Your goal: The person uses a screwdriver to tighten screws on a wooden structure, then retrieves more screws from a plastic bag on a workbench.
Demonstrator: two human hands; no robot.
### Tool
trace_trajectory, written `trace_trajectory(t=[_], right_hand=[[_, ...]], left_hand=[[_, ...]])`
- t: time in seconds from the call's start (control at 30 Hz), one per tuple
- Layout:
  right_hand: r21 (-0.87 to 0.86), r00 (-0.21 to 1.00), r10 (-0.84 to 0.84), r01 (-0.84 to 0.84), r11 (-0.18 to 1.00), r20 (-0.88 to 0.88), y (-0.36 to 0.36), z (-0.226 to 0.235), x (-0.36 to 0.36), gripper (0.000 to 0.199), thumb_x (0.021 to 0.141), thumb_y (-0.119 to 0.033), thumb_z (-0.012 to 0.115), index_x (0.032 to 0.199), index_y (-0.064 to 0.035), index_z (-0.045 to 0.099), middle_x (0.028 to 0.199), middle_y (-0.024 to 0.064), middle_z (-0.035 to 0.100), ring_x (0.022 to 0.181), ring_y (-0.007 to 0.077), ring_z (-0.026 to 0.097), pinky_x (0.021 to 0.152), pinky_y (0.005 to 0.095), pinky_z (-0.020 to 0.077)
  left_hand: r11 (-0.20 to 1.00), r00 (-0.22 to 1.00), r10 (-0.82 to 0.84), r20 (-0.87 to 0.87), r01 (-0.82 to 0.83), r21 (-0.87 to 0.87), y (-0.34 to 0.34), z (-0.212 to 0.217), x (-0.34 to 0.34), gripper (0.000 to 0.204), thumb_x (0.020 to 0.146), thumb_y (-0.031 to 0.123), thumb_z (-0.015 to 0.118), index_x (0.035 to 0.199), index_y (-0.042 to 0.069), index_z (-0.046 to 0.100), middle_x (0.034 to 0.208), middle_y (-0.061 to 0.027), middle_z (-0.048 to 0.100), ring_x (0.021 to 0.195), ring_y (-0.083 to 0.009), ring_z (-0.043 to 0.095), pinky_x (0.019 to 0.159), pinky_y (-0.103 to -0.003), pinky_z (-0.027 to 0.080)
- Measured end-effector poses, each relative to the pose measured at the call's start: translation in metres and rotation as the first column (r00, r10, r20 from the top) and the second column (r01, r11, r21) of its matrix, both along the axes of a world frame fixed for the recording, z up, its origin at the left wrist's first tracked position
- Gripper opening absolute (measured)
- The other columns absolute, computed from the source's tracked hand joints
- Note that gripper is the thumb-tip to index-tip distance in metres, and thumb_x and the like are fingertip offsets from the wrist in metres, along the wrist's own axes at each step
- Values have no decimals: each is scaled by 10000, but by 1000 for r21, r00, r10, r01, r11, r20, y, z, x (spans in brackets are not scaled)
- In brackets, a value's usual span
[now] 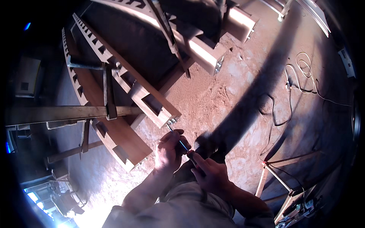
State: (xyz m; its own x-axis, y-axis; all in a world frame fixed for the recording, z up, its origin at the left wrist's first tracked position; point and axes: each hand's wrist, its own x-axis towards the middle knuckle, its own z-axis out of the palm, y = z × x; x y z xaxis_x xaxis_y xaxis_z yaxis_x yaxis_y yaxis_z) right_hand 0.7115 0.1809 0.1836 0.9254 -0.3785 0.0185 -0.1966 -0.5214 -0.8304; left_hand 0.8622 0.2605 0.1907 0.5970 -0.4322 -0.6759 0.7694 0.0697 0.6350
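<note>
In front of me a screwdriver (183, 145) slants up and to the left, its thin shaft bare between my two hands. My right hand (211, 173) is closed round its dark handle. Higher up the shaft, my left hand (167, 152) is closed, its fingers curled about the metal near the far end. The tip reaches small metal fittings (172, 122) on the end face of a long slotted wooden beam (154, 99). Whether the tip sits in a screw is too small to tell.
A second slotted beam (127, 142) lies left of the first, near a metal support bar (57, 114). More beams (203, 53) end at the top. A cable (291, 81) loops over the dusty floor (243, 125) at right. A wooden-legged stand (281, 178) is at lower right.
</note>
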Motion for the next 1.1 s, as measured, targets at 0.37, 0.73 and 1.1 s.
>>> trace_trajectory(t=[0.37,0.73,1.1], right_hand=[[467,992,-46,94,879,-113,-3,13,4,465,869,-136,608,1319,-114,494,741,53,555,614,161,560,569,297,467],[470,992,-70,110,876,-101,-10,27,4,431,836,-74,648,1252,-28,544,684,62,557,562,120,526,537,262,455],[743,999,-4,27,669,-33,-22,6,1,426,895,-145,585,1302,-60,495,798,110,616,700,122,561,650,276,467]], left_hand=[[991,993,104,62,-98,-86,0,-13,5,312,954,252,514,1099,-24,506,693,-76,556,603,-198,561,545,-301,452],[971,997,17,-79,-36,-236,11,-10,-6,296,933,165,473,1141,-43,504,768,-141,601,690,-262,606,632,-362,514],[991,973,25,231,-53,120,8,-2,6,298,939,192,503,1146,-23,509,744,-86,578,662,-202,586,567,-301,471]])
